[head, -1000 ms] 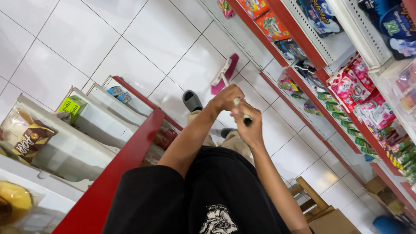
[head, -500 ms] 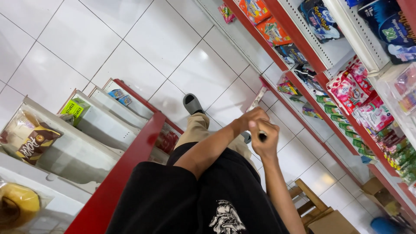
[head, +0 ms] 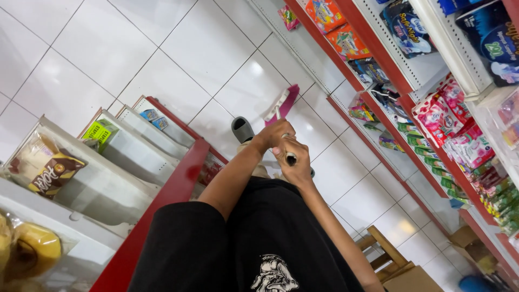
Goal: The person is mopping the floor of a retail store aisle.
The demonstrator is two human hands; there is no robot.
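Both hands are stacked on the top of a broom handle [head: 290, 157], held out in front of the chest over the black shirt [head: 259, 238]. The left hand [head: 274, 135] sits further down the stick with its fingers curled tight round it, and the right hand [head: 294, 162] is wrapped round the very end, so the tip of the handle pokes out between thumb and fingers. One hand to steer and one to push from the top, I'd say, which is why they're that close together.

The stick runs down and away to the pink broom head [head: 282, 103], which lies flat on the white tile floor [head: 178, 48] out ahead of a grey slipper [head: 241, 130]. The head is angled toward the bottom shelf [head: 324, 59] of the red-edged rack on the right, probably so the bristles get in along its base.

On the left there's another red rack [head: 173, 189] with snack bags [head: 46, 165], close beside the person. Narrow aisle, so the broom is kept straight ahead rather than swung wide.
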